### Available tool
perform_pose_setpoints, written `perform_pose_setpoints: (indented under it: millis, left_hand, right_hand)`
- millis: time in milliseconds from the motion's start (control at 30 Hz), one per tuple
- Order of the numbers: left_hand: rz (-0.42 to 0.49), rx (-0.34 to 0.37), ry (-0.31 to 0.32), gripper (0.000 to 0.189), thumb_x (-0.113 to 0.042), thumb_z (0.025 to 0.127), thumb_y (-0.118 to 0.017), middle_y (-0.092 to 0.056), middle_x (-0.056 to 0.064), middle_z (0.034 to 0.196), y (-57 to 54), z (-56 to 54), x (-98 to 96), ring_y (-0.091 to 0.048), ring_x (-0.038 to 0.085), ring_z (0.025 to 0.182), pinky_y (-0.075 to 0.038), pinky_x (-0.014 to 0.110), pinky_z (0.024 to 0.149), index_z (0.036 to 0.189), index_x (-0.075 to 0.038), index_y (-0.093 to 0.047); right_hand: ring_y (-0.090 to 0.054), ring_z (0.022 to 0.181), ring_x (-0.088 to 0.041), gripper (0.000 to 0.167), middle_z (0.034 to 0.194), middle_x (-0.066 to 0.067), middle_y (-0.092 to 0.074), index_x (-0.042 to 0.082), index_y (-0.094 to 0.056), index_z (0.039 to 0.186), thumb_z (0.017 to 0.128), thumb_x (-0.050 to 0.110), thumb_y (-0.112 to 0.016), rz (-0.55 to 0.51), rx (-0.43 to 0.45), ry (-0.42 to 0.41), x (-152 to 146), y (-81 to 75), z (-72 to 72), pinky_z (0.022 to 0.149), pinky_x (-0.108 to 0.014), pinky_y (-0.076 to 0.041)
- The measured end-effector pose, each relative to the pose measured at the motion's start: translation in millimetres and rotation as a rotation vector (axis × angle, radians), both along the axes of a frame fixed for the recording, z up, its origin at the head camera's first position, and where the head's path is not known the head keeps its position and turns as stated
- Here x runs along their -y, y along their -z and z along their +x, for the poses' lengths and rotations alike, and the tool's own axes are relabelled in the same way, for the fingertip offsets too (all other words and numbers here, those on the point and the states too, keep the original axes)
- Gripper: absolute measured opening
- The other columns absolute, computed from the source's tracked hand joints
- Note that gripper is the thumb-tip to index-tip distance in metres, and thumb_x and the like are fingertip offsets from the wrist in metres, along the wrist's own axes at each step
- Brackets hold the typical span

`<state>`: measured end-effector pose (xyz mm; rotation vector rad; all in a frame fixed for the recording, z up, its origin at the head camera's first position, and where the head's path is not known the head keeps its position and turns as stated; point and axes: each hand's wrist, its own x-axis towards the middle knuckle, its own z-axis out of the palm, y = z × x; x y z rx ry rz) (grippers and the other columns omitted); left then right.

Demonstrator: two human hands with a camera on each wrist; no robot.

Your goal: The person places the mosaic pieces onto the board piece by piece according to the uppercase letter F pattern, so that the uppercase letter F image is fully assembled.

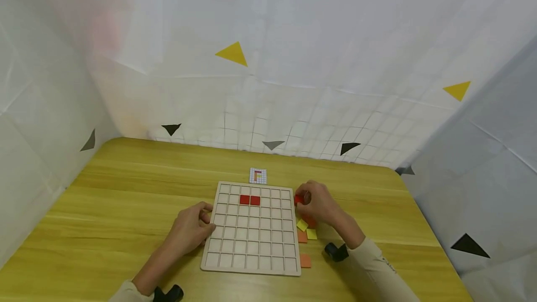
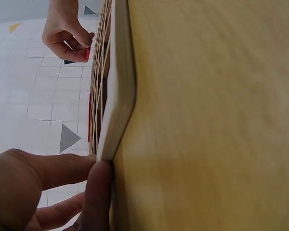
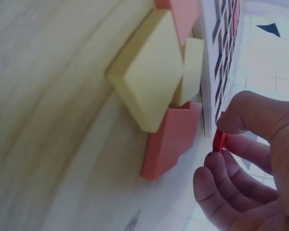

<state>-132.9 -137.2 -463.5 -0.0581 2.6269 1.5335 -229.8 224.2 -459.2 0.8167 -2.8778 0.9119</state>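
One thin red tile (image 3: 218,140) was just beside the far right corner of the wooden grid board (image 1: 253,235), pinched in the right hand's (image 1: 318,202) grip between thumb and fingertips. Its colour was bright and even, but fingers covered most of its face, so its full outline could not be made out. Two matching red square tiles (image 1: 245,199) filled neighbouring cells in the second row from the board's far edge. The left hand's (image 1: 187,227) grip was relaxed, thumb and finger resting against the board's left edge, its other fingers partly hidden. Beside the board's right edge, yellow tiles (image 1: 311,234) and orange tiles (image 1: 305,261) lay on the counter (image 1: 138,176), some overlapping and partly hidden by the right hand. Beyond the board's far edge lay a patterned card (image 1: 258,176), its print too small to tell. Both wrist views cut off the board.
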Motion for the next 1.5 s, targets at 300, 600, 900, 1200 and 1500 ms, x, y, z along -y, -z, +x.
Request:
perform_pose_setpoints:
  millis: [300,600,900,1200,1500]
  left_hand:
    - [-0.005,0.003,0.0,0.043,0.002,0.081,-0.077,-0.059,0.006,0.086,0.2,-0.7,-0.3,-0.061,0.015,0.065,-0.053,0.03,0.046,0.122,0.002,-0.062]
    - [-0.004,0.005,0.005,0.043,0.002,0.081,-0.076,-0.06,0.006,0.086,-1.3,-0.3,-0.8,-0.062,0.015,0.064,-0.053,0.03,0.046,0.122,0.003,-0.062]
    - [-0.002,-0.003,0.014,0.043,0.002,0.082,-0.076,-0.059,0.006,0.086,-0.6,0.1,-0.1,-0.061,0.014,0.063,-0.053,0.03,0.046,0.122,0.003,-0.062]
    - [0.003,0.008,0.011,0.043,0.002,0.082,-0.076,-0.059,0.006,0.087,-3.0,0.2,0.1,-0.061,0.015,0.065,-0.053,0.03,0.047,0.123,0.002,-0.062]
    - [-0.007,0.001,0.014,0.043,0.002,0.082,-0.076,-0.059,0.006,0.087,-2.7,1.4,1.1,-0.061,0.015,0.065,-0.053,0.03,0.047,0.123,0.003,-0.062]
  right_hand:
    - [-0.054,0.072,-0.015,0.022,0.089,-0.002,-0.058,0.003,-0.073,0.102,0.081,0.004,-0.076,0.006,0.001,-0.01,8.2,-5.4,1.8,0.062,-0.028,-0.052]
    - [-0.056,0.073,-0.016,0.022,0.089,-0.003,-0.058,0.002,-0.073,0.102,0.081,0.005,-0.079,0.002,0.001,-0.02,15.1,-9.7,3.0,0.063,-0.027,-0.053]
    - [-0.055,0.071,-0.016,0.024,0.088,-0.004,-0.058,0.001,-0.073,0.1,0.08,0.008,-0.083,-0.004,-0.018,-0.041,24.4,-12.6,5.3,0.061,-0.027,-0.052]
    - [-0.055,0.072,-0.015,0.024,0.088,-0.004,-0.058,0.002,-0.073,0.101,0.08,0.007,-0.083,-0.002,-0.052,-0.065,31.6,-11.8,4.2,0.062,-0.026,-0.052]
    - [-0.056,0.073,-0.015,0.023,0.089,-0.004,-0.058,0.001,-0.074,0.101,0.08,0.006,-0.082,-0.016,-0.026,-0.064,40.3,-12.0,6.2,0.062,-0.026,-0.052]
